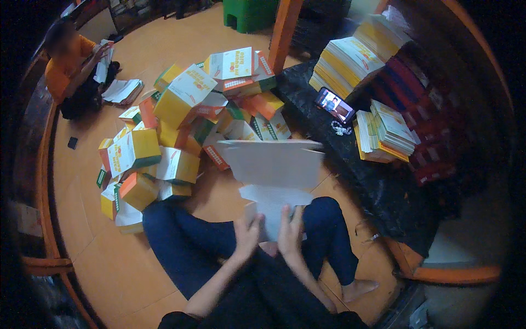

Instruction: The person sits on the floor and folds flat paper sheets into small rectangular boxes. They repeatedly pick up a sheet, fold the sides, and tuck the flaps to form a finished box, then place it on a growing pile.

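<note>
Above my lap I hold a partly unfolded carton [276, 164] with its pale, unprinted inside toward me. My left hand [248, 233] grips its lower left edge, fingers closed. On the lower right edge my right hand [290, 230] is closed the same way, thumb on the pale face. The upper panel stands wide and blurred, and narrower flaps lie between my hands. Beyond the carton and to its left lies a heap of folded boxes [189, 88] in white, yellow, orange and green.
On a black mat [356, 164] at right lie stacks of flat cartons [350, 63], a smaller stack [383, 131], a lit phone [335, 105] and a beaded string [341, 129]. Another person [71, 71] sits far left beside flat sheets [123, 91]. A wooden post [286, 35] and green stool [249, 13] stand behind.
</note>
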### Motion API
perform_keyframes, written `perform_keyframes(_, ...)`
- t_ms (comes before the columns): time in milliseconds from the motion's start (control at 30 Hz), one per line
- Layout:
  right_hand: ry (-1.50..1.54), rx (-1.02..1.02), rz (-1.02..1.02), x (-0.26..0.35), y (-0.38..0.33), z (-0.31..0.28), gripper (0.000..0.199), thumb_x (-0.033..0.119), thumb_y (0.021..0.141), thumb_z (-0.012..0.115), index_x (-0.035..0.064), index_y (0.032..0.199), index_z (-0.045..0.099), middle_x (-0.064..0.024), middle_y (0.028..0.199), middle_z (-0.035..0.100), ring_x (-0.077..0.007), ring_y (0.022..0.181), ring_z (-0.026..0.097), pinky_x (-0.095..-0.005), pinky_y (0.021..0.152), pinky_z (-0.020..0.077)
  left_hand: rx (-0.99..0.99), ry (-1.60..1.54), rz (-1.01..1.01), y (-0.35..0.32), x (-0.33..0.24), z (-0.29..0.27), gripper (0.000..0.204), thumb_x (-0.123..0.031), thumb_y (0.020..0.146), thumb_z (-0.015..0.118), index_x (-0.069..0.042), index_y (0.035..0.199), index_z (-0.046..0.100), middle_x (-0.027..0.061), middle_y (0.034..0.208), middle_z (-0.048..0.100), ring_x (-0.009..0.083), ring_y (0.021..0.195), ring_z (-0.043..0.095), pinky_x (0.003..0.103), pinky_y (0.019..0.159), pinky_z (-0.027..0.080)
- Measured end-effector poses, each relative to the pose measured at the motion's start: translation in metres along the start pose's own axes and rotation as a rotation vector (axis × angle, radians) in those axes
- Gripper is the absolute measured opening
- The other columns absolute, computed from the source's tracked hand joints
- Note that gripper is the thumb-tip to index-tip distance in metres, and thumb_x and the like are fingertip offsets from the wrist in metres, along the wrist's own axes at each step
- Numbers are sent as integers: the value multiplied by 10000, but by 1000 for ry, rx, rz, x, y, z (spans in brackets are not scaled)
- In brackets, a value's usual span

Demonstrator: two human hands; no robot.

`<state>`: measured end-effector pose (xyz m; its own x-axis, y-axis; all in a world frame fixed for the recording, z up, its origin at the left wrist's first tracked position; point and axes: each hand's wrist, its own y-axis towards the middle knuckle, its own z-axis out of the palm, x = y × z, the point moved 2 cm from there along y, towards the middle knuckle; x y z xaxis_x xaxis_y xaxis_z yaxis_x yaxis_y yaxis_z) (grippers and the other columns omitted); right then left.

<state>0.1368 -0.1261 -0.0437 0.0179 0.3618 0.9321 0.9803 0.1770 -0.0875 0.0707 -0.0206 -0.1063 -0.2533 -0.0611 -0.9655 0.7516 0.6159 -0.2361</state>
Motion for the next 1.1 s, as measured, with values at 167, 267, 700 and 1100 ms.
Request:
perform_keyframes(167, -33, 206, -150, 18, -36, 34, 445, 357, 1038, 516, 18, 1321, 460, -208, 1231, 596, -348, 1190, 569, -533, 1140, 221, -154, 120, 74, 3, 11, -18, 357, -277, 1036, 484, 1, 1256, 530, 263, 964, 680, 431, 926, 670, 497, 796, 495)
perform_keyframes(267, -14, 341, -180, 17, -32, 27, 464, 356, 1027, 553, 37, 1350, 457, -160, 1264, 597, -276, 1222, 556, -495, 1108, 276, -174, 189, 56, -3, 7, -24, 379, -338, 1061, 412, -37, 1285, 469, 318, 1017, 639, 533, 970, 603, 555, 806, 466)
perform_keyframes(700, 279, 239, -70, 7, 10, -34, 302, 272, 995, 661, -22, 1049, 707, -3, 872, 689, -63, 784, 581, -255, 711, 477, 232, -576, 28, -3, -53, -46, 656, -221, 949, 701, -76, 1470, 331, 119, 1292, 582, 213, 1172, 581, 378, 926, 498)
perform_keyframes(1100, 209, -179, -126, -30, 8, -9, 355, 273, 1064, 487, -34, 1232, 544, -137, 1031, 641, -180, 913, 572, -346, 798, 471, -109, 165, 604, -61, -70, 1, 292, 24, 894, 636, -3, 1184, 664, 177, 1021, 710, 253, 788, 696, 330, 673, 546)
